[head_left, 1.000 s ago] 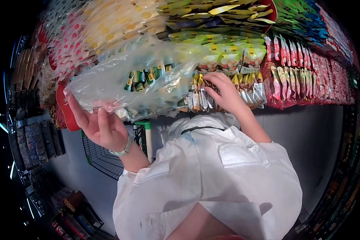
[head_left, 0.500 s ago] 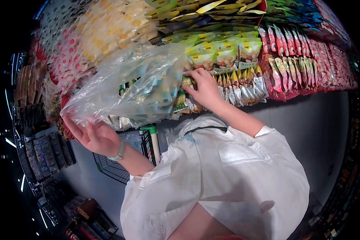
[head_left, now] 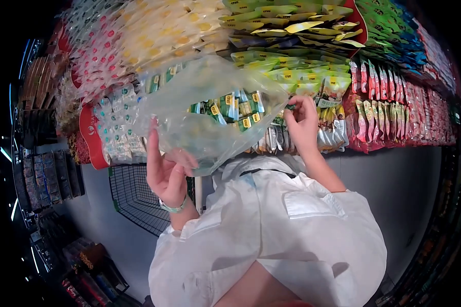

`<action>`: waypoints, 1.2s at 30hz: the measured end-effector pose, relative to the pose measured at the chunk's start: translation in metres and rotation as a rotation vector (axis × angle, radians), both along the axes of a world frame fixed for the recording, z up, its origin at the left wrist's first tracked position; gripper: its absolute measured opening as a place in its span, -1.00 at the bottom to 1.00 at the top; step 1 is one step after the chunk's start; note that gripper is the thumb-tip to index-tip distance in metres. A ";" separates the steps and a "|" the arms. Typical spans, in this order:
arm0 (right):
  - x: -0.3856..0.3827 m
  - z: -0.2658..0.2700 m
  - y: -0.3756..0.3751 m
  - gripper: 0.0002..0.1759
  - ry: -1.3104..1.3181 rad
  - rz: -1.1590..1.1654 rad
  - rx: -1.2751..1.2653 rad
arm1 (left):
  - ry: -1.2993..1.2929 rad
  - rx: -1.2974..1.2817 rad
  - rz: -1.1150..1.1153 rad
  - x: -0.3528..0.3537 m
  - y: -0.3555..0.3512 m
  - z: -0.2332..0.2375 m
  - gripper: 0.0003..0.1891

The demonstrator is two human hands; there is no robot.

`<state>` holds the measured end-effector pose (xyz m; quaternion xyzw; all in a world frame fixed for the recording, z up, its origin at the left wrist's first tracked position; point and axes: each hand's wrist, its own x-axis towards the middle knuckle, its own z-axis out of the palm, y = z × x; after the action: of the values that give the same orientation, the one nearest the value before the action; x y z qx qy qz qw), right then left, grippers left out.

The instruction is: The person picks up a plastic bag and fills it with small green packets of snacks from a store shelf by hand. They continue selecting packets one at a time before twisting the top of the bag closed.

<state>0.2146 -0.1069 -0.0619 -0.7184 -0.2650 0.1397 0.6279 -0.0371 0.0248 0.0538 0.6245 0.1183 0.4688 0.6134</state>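
A large clear plastic bag spreads in front of me, with its left side held by my left hand. Some of that hand's fingers show through the film, while the index finger points up along it. Small green and yellow packets show through the middle of the bag. At the bag's right tip, my right hand has thumb and fingers pinched on a small dark green packet. Silver and gold packets stand in a row just right of this hand.
Light green pouches stand behind my right hand, with pink packets farther right. Yellow-dotted clear packs fill the upper shelf. A red divider edges the white packets at left. Below stands a wire shopping cart.
The bag has spread wider, so the green packets now show through it. My right hand has moved right and pinches a green packet. My left hand has shifted right, with its fingers upright.
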 end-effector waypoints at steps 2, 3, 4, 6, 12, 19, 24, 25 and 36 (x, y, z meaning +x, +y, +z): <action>0.015 0.003 -0.015 -0.76 0.027 -0.075 0.186 | 0.085 0.019 -0.037 0.003 -0.010 -0.004 -0.26; 0.020 0.009 -0.022 -0.76 0.059 -0.134 0.240 | 0.161 0.052 -0.071 0.003 -0.010 -0.009 -0.27; 0.024 0.017 -0.027 -0.77 0.091 -0.192 0.294 | 0.198 0.052 -0.121 0.005 -0.013 -0.012 -0.27; 0.028 0.037 -0.032 -0.78 0.182 -0.188 0.376 | 0.231 0.021 -0.236 0.015 -0.022 -0.011 -0.30; -0.005 0.068 0.002 -0.83 0.172 0.324 0.275 | 0.275 0.087 -0.467 0.043 -0.038 -0.005 -0.23; -0.025 0.070 0.042 -0.83 -0.110 0.575 0.209 | 0.221 0.087 -0.542 0.049 -0.043 0.001 -0.12; -0.027 0.081 0.045 -0.79 -0.319 0.563 0.145 | 0.181 0.083 -0.516 0.049 -0.044 -0.005 -0.15; -0.026 0.081 0.042 -0.80 -0.328 0.514 0.167 | 0.176 0.076 -0.507 0.048 -0.044 -0.007 -0.15; 0.001 0.028 -0.022 -0.89 -0.345 0.101 0.054 | 0.063 -0.029 -0.400 0.047 -0.047 -0.020 -0.13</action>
<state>0.2155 -0.1287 -0.0341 -0.7004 -0.4082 0.0384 0.5843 0.0102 -0.0221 0.0341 0.6411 0.0177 0.3161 0.6991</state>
